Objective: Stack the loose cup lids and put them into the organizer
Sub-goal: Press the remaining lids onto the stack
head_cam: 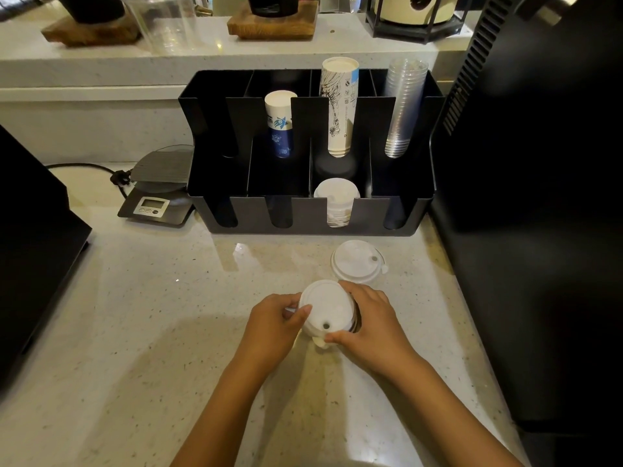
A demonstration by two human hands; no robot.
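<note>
Near the camera, two bare forearms reach forward over the pale speckled counter (135,332). The left hand (276,318) and the right hand (367,321) hold between them a small stack of white lids (325,308). The fingers of both hands are curled closely around the sides of the stack, the left thumb lies on its top edge, and the right thumb presses on the near rim beside a small round hole. It is not possible to tell if the bottom of the stack touches the counter. Just behind the right hand, one more loose lid (357,264) lies flat on the counter, with a small tab at its right side. Farther back stands a black organizer (303,214) with several compartments. In its front row, the third compartment from the left contains already a stack of white lids (337,197). In the back row stand a short white and blue stack of paper cups (279,123), a taller white stack of paper cups (340,106) and a stack of clear plastic cups (403,106). At the left of the organizer a small scale (158,193) sits with a black cable (84,166). At the far side, a raised shelf carries wooden boards (273,25).
</note>
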